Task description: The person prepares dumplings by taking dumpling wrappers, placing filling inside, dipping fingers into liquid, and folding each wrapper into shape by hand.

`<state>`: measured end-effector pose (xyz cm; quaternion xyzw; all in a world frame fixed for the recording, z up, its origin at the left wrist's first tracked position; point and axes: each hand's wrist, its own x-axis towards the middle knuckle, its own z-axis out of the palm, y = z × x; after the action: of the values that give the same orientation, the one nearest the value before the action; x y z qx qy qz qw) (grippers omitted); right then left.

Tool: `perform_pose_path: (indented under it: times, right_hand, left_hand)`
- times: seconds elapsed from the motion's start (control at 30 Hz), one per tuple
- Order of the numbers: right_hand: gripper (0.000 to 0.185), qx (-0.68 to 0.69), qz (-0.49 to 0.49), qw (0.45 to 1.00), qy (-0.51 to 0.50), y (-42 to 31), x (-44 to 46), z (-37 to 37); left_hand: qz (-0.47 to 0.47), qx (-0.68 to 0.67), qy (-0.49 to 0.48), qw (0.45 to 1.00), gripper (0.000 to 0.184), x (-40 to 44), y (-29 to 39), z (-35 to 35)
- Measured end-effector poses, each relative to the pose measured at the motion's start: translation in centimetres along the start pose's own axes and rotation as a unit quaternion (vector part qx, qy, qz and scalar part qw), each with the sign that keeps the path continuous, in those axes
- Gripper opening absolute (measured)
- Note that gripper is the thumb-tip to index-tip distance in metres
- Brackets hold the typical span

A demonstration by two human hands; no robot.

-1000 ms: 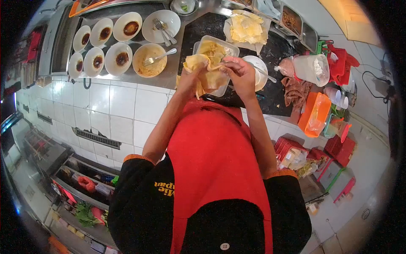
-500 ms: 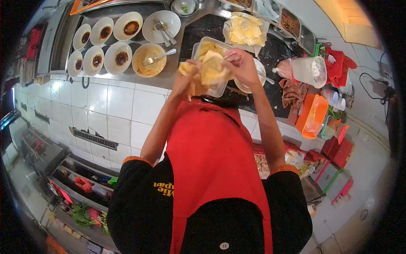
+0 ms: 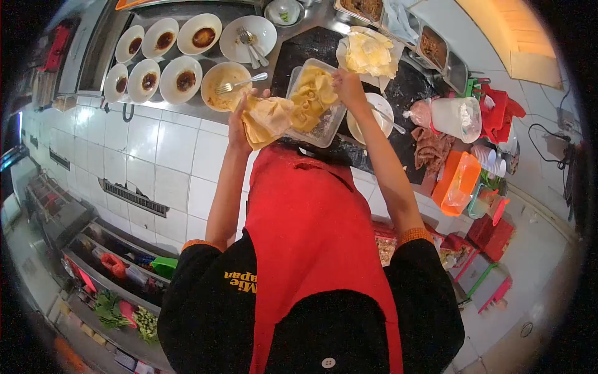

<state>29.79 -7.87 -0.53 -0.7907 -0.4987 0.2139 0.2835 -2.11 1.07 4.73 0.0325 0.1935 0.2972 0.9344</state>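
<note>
Pale yellow, thin square dough sheets (image 3: 266,119) sit in a stack in my left hand (image 3: 242,118), with its fingers partly curled around them, next to a clear plastic tub (image 3: 322,134) on the table (image 3: 285,53). Folded yellow dough pieces (image 3: 311,93) lie in the tub; my right hand (image 3: 349,89) is bent at their edge, but I can't tell if its fingers are shut or pinching anything.
</note>
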Motion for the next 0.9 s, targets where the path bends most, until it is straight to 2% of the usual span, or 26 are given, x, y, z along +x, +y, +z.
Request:
perform_pose_path:
  times: [0.03,0.07,0.1,0.13,0.2,0.23,0.3,0.43,0.5,0.53,0.6,0.7,0.8,0.9]
  right_hand:
    - [0.022,0.001,-0.004,1.0,-0.002,-0.4,0.0,0.3]
    - [0.023,-0.069,0.009,0.997,0.021,-0.7,-0.4,0.5]
    - [0.024,-0.14,0.022,0.989,0.044,-1.6,-1.0,0.5]
    - [0.024,-0.139,0.021,0.989,0.043,-2.3,-1.6,0.3]
    - [0.027,-0.126,-0.112,0.97,0.174,-3.7,-2.8,-0.1]
    - [0.027,-0.126,-0.111,0.97,0.173,-4.0,-3.5,0.2]
    - [0.025,-0.052,-0.078,0.993,0.065,-4.4,-4.7,1.0]
    - [0.023,-0.073,-0.029,0.995,0.062,-5.2,-5.6,1.4]
    - [0.024,0.001,-0.064,0.986,0.154,-7.2,-6.9,0.3]
    - [0.024,0.005,-0.064,0.986,0.153,-9.0,-7.4,-0.8]
    - [0.026,0.142,-0.015,0.987,0.069,-12.2,-8.8,-2.9]
    - [0.025,0.2,-0.015,0.979,0.048,-12.5,-10.0,-3.3]
    - [0.028,0.12,-0.041,0.988,0.091,-12.5,-10.8,-4.3]
    - [0.028,0.078,-0.068,0.989,0.109,-12.3,-11.4,-4.7]
  left_hand:
    - [-0.002,-0.018,-0.031,0.999,0.035,-0.3,-0.2,0.1]
    - [0.002,-0.018,-0.029,0.999,0.035,-0.5,-0.2,0.2]
    - [0.006,0.006,-0.001,1.0,0.038,-0.9,-0.2,0.6]
    - [0.01,0.029,0.028,0.999,0.041,-1.0,-0.2,0.8]
    - [0.013,0.046,0.026,0.999,0.045,-0.9,-0.3,0.6]
    - [0.015,0.063,0.023,0.998,0.049,-0.9,-0.5,0.6]
    - [0.009,0.079,0.019,0.997,0.051,-0.6,-0.9,0.8]
    - [-0.005,0.151,-0.005,0.988,0.059,0.4,-2.3,1.7]
    - [-0.013,0.191,-0.01,0.981,0.06,0.5,-3.3,2.3]
    - [-0.022,0.232,-0.023,0.972,0.062,0.9,-3.7,2.7]
    - [-0.04,0.212,-0.04,0.976,0.063,1.4,-4.9,3.2]
    - [-0.059,0.293,-0.06,0.952,0.061,2.3,-6.2,4.8]
    - [-0.046,0.347,-0.07,0.934,0.058,3.3,-7.0,4.6]
    - [-0.063,0.332,-0.086,0.937,0.055,3.7,-7.4,5.0]
